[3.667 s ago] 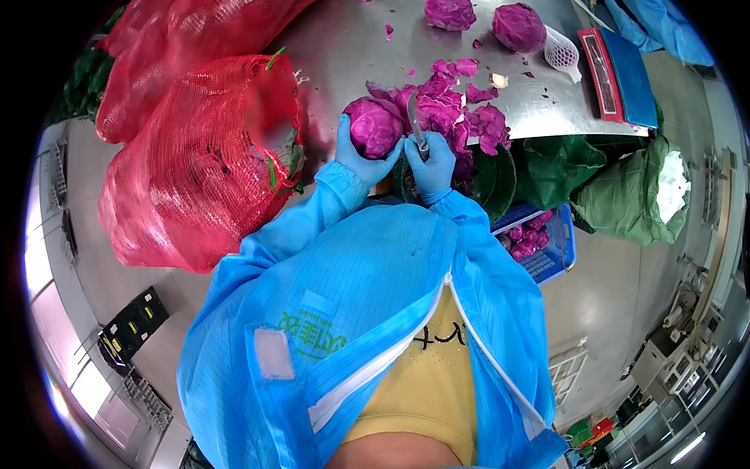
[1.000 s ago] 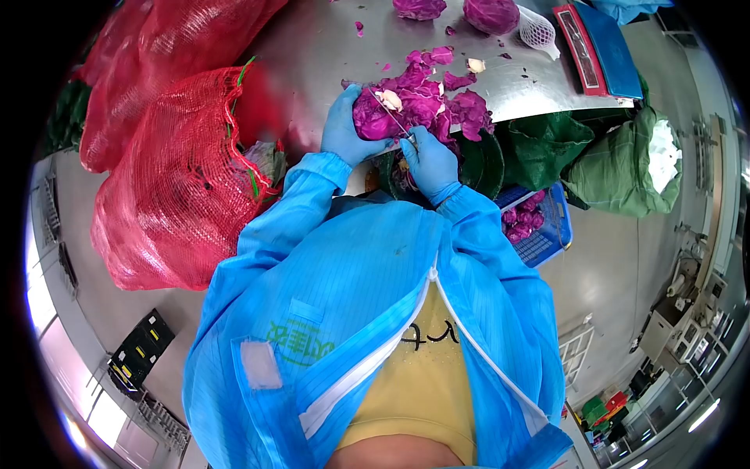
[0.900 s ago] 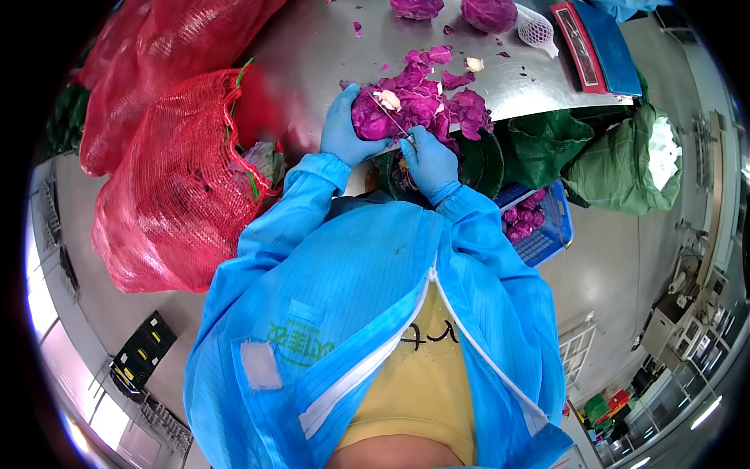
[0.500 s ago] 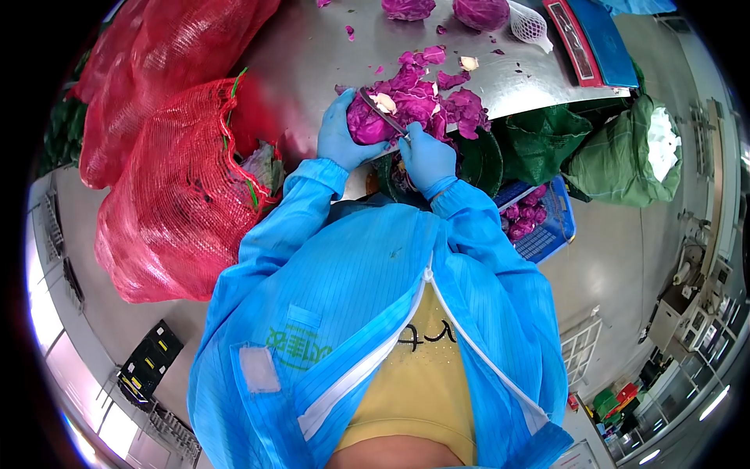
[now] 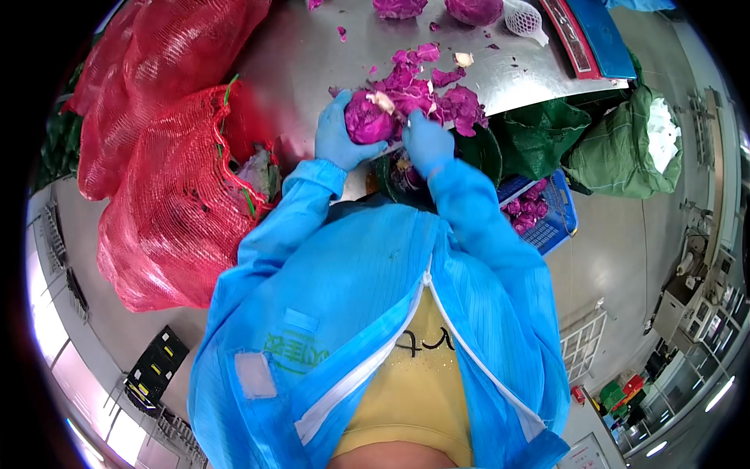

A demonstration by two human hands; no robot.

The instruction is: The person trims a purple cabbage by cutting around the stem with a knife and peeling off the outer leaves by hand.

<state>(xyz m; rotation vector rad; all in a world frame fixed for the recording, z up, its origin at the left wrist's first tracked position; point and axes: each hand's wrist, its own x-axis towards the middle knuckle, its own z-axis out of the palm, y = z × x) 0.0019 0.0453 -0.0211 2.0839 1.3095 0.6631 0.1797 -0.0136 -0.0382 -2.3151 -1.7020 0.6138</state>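
A red cabbage head (image 5: 370,123) with a pale cut stem sits at the table's near edge. My left hand (image 5: 337,137), in a blue glove, is closed around its left and lower side. Just to its right, my right hand (image 5: 430,144), also gloved, has its fingers curled round a knife whose blade I can barely make out now. Loose purple cabbage leaves (image 5: 461,108) lie in a pile behind and right of the head. A pale stem piece (image 5: 463,59) rests beyond the pile. Below my hands is a dark green container (image 5: 483,156) with leaf scraps.
Red mesh sacks (image 5: 172,211) stand at the left. More cabbages (image 5: 474,9) and a white foam net (image 5: 525,21) lie on the metal table (image 5: 289,70), near a red-and-blue box (image 5: 582,39). Green sacks (image 5: 625,148) and a blue crate (image 5: 556,211) of cabbages stand at the right.
The knife blade, seen across the top of the cabbage before, no longer shows clearly there. My right hand has turned and shifted slightly. My left hand stays on the cabbage.
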